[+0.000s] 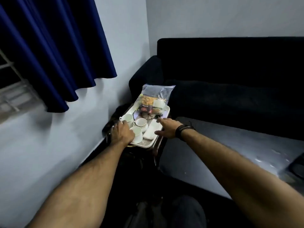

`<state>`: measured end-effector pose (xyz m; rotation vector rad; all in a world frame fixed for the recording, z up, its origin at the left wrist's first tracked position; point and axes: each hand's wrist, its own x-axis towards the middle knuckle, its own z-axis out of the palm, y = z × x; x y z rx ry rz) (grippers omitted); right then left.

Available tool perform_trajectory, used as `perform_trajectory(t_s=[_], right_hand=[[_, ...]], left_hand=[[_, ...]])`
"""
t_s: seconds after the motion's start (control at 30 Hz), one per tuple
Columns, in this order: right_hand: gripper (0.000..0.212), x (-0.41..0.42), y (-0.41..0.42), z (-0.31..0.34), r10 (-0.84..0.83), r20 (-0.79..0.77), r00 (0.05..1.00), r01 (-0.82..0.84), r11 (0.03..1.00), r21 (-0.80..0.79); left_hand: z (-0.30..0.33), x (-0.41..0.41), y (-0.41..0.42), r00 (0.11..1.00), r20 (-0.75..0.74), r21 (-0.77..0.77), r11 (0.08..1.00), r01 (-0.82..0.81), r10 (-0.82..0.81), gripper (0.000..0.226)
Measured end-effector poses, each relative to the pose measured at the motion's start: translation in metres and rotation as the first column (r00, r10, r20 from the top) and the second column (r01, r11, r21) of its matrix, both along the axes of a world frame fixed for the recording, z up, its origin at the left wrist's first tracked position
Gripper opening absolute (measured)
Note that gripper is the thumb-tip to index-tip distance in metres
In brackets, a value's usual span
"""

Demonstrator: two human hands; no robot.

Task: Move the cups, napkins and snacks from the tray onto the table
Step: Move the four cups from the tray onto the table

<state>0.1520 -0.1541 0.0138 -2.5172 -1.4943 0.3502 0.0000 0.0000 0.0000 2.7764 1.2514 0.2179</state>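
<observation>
A white tray (166, 111) rests on a dark stand in the corner. On it stand three white cups: a near one (137, 132), a middle one (141, 122) on a saucer, and a far one (128, 118). White folded napkins (152, 131) lie along the tray's right side. A clear snack bag (153, 97) leans at the far end, above a plate of biscuits (146, 116). My left hand (121, 132) lies on the tray's left edge, touching the near cup. My right hand (166, 128) hovers over the napkins, fingers spread.
A grey table (230, 150) stretches to the right of the tray, with a dark object (296, 167) at its right edge. A dark sofa (230, 79) stands behind it. A blue curtain (49, 55) hangs over the wall on the left.
</observation>
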Motion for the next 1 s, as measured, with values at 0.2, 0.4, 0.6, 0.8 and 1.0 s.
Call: perform_trajectory(t_s=[0.2,0.4,0.6,0.8,1.0], right_hand=[[0.063,-0.021,0.068,-0.04,0.065,-0.038,0.997,-0.062,0.995,0.073],[0.067,-0.036,0.121,-0.073,0.072,-0.042,0.997,-0.07,0.996,0.05],[0.059,-0.034,0.146,-0.089,0.072,0.038,0.997,-0.071,0.997,-0.033],[0.062,-0.033,0.134,-0.099,0.016,-0.012,1.0,-0.015,0.991,0.13],[0.064,-0.033,0.106,-0.094,-0.045,-0.14,0.989,0.093,0.931,0.352]], left_hand=[[-0.033,-0.003,0.051,0.962,-0.016,-0.125,0.954,-0.273,0.273,0.065],[-0.055,0.02,0.087,0.952,-0.076,-0.245,0.92,-0.305,0.296,0.082],[-0.071,0.038,0.101,0.96,-0.111,-0.303,0.911,-0.28,0.259,0.08],[-0.083,0.033,0.098,0.97,-0.047,-0.26,0.935,-0.241,0.237,0.079],[-0.067,0.033,0.075,0.986,0.023,-0.182,0.97,-0.161,0.168,0.078]])
